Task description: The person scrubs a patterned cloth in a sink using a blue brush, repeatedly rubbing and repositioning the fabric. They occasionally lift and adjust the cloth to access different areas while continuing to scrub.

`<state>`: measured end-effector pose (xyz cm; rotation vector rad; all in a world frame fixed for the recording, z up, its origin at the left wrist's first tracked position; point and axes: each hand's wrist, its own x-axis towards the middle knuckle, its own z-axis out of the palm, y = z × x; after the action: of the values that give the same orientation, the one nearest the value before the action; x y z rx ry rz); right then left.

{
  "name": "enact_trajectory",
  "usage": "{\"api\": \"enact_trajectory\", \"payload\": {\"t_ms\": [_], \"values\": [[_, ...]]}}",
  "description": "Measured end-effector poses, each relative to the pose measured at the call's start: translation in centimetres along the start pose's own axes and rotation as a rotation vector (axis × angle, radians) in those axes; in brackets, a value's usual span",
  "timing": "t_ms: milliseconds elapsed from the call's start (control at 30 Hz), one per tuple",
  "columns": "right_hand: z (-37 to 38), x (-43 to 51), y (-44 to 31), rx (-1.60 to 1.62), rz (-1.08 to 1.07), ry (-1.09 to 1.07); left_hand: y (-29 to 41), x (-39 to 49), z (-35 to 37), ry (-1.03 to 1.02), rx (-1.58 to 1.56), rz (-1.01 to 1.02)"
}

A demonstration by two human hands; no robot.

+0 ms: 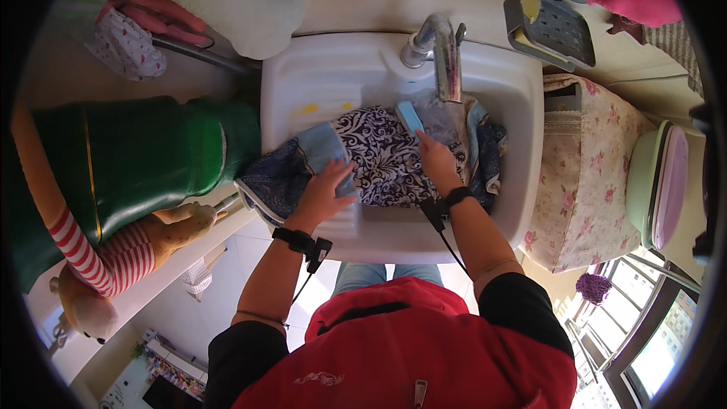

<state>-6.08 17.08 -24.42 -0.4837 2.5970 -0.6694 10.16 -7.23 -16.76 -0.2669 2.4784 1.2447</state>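
A patterned cloth [377, 150] with dark blue-and-white scrollwork and light blue panels lies across the basin of a white sink [392, 250]. Its left end drapes over the sink's ribbed washboard side and the left rim. My right hand [438, 162] grips a light blue brush [408, 116], held against the upper part of the cloth; its bristles are hidden. Flat on the cloth's light blue panel rests my left hand [325, 196], fingers spread. Above the brush, greyish water or suds partly cover the bunched fabric.
A metal faucet [448, 62] juts over the basin. On the wall at right hangs a grey soap holder [554, 25]. A floral-covered appliance [579, 182] stands right of the sink, with stacked plastic basins [653, 182] beyond. Left are a green covered object [142, 153] and a plush monkey [128, 255].
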Motion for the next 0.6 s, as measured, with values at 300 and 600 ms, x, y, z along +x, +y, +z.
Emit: {"api": "enact_trajectory", "payload": {"t_ms": [300,600], "values": [[1.3,10.4,-8.3,-0.219,-0.663,-0.116,-2.7,-1.9,-0.4,0.108,0.593,-0.135],[0.7,10.3,-10.5,-0.49,-0.523,-0.353,-3.8,-1.6,-0.3,0.127,0.494,-0.109]]}}
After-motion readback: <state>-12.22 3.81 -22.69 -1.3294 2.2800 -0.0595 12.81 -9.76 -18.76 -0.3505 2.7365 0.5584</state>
